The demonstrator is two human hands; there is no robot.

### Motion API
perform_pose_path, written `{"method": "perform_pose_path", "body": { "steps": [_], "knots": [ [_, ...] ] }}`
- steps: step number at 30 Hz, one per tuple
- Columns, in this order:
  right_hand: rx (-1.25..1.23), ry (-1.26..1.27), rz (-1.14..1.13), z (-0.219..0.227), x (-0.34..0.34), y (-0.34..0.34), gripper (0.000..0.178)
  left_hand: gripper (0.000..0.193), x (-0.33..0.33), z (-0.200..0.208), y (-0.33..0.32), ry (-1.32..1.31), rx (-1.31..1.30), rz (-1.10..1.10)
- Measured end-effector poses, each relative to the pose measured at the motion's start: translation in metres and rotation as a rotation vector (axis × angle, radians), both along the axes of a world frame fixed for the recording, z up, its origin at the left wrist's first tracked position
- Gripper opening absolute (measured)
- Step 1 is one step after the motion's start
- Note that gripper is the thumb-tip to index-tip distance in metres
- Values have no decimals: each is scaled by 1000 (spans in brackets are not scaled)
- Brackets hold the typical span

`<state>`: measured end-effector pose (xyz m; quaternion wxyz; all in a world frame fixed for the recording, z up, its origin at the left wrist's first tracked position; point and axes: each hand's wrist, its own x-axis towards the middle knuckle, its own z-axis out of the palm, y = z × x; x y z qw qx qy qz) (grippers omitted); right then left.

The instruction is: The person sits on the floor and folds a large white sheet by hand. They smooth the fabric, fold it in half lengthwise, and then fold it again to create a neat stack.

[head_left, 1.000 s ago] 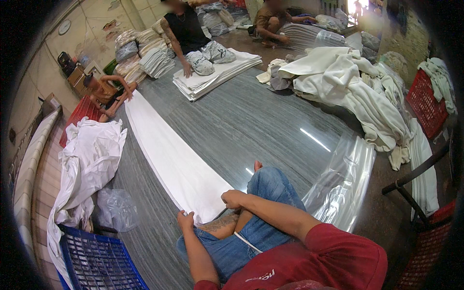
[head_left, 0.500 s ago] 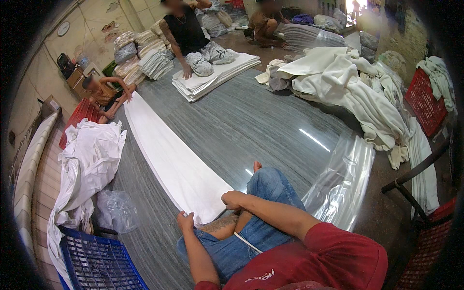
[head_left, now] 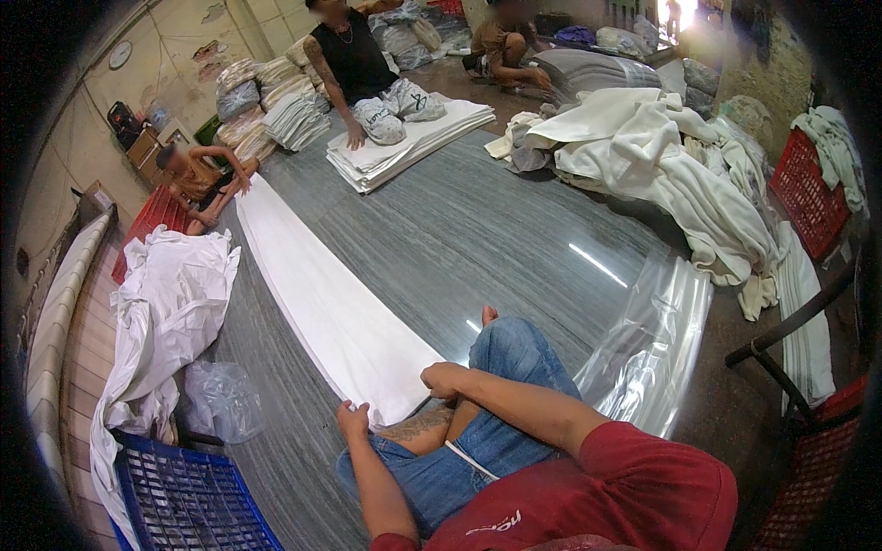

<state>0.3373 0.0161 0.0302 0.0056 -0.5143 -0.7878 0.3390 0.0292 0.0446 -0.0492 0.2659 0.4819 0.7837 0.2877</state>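
A long white cloth point(head_left: 322, 303) lies stretched over the grey streaked surface, from a person sitting at the far left to my lap. My left hand point(head_left: 353, 419) pinches its near left corner. At the near right corner, my right hand point(head_left: 445, 379) is closed on the same cloth, the fingers curled under. The far end is held by that person's hand point(head_left: 243, 180). Between my hands the near edge hangs just over my crossed legs point(head_left: 528, 358).
White crumpled cloth point(head_left: 175, 285) and a blue crate point(head_left: 188, 491) are to my left. Clear plastic sheets point(head_left: 643, 340) lie right, below a large cream cloth heap point(head_left: 661, 165). Another person sits behind a folded white stack point(head_left: 413, 142); a third crouches by a grey pile point(head_left: 588, 72).
My hands and the white cloth stay in place. At the back, the crouching person's arm and the grey pile's top have shifted slightly.
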Motion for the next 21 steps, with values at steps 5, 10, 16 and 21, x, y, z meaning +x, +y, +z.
{"method": "perform_pose_path", "body": {
  "steps": [5,10,16,21],
  "knots": [
    [27,15,-3,-7,-1,2,23,63,4,14,-4,16,-18,-15],
    [3,2,-23,-17,3,4,23,64,17,25,-6,17,-16,-20],
    [17,29,7,-7,1,0,24,63,11,22,-8,41,9,-18],
    [18,8,11,-4,-1,0,24,62,8,12,-8,-67,19,25]
  ]
}}
